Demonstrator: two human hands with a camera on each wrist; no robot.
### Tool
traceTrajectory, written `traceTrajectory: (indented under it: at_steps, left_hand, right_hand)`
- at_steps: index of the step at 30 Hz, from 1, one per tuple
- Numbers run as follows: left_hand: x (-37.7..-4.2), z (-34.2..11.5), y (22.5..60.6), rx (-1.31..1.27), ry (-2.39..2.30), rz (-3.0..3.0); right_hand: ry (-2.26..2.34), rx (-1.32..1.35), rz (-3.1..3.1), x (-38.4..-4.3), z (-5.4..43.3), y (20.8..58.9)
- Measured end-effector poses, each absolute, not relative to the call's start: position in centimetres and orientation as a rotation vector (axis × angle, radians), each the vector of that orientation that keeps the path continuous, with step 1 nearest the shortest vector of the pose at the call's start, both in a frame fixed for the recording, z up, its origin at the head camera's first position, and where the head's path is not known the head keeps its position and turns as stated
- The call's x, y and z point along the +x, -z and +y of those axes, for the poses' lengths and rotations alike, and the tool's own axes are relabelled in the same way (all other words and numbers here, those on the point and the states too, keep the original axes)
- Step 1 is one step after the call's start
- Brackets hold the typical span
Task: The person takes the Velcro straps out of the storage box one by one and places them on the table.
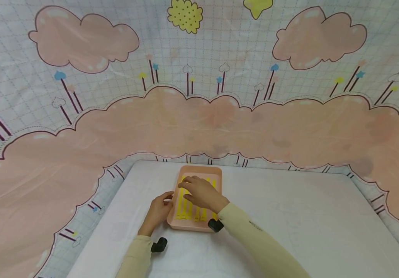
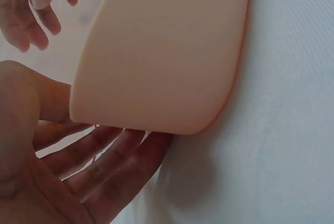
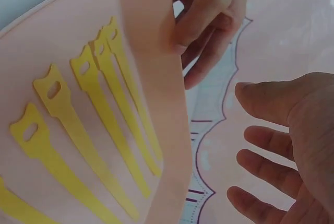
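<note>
A shallow peach tray lies on the table with several yellow slotted straps, like hook-and-loop cable ties, lined up lengthwise in it. My left hand is at the tray's left side; its fingers are loosely spread and touch the wall. Above the straps is my right hand, its fingers apart and a little bent, with nothing between them. In the head view that hand covers the middle of several straps.
The tray stands toward the back left of a white table. A curtain printed with peach clouds hangs behind and at the sides. Each wrist wears a small black camera, such as the left camera.
</note>
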State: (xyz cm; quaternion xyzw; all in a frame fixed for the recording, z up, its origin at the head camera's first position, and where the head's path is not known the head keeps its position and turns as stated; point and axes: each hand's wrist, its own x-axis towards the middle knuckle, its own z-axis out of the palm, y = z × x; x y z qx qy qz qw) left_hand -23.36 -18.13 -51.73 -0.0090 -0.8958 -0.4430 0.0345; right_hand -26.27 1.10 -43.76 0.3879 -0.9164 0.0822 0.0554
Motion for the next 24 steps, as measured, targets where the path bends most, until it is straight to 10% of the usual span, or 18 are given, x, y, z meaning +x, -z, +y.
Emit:
traceTrajectory:
  at_steps: [24]
  left_hand:
    - [-23.5,-18.1,51.4,-0.003,1.395,-2.765]
  right_hand:
    - [-0.194,1.188,-2.918,-29.1,-1.5,47.0]
